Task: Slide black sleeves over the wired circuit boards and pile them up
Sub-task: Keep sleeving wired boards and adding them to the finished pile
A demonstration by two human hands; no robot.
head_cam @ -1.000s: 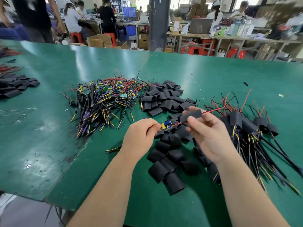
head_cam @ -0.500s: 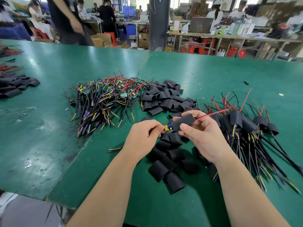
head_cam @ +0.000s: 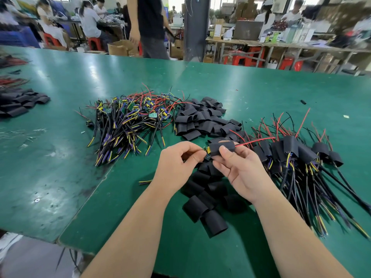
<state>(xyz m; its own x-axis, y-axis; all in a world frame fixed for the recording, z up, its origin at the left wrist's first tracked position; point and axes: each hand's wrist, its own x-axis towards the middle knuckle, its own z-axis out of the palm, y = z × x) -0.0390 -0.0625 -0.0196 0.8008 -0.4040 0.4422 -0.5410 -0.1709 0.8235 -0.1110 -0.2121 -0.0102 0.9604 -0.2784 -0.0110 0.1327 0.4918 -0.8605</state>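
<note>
My right hand [head_cam: 239, 167] pinches a black sleeve [head_cam: 220, 147] between thumb and fingers, with a red wire [head_cam: 257, 140] sticking out of its right end. My left hand [head_cam: 178, 163] pinches the wired circuit board [head_cam: 207, 152] at the sleeve's left mouth; only a yellow and blue tip of the board shows. Loose black sleeves [head_cam: 202, 121] lie heaped behind my hands and more sleeves [head_cam: 206, 199] lie below them. A heap of bare wired boards [head_cam: 128, 123] is on the left. The pile of sleeved boards [head_cam: 301, 157] is on the right.
The green table [head_cam: 60, 157] has a seam running diagonally under my left arm and a near edge [head_cam: 30, 235] at lower left. Another heap of black sleeves [head_cam: 18, 103] lies at far left. A person [head_cam: 150, 27] stands beyond the table; others sit at benches behind.
The sleeve has slid leftward along the red wire and now covers most of the board. My hands have come closer together. The standing person beyond the table has walked to the right.
</note>
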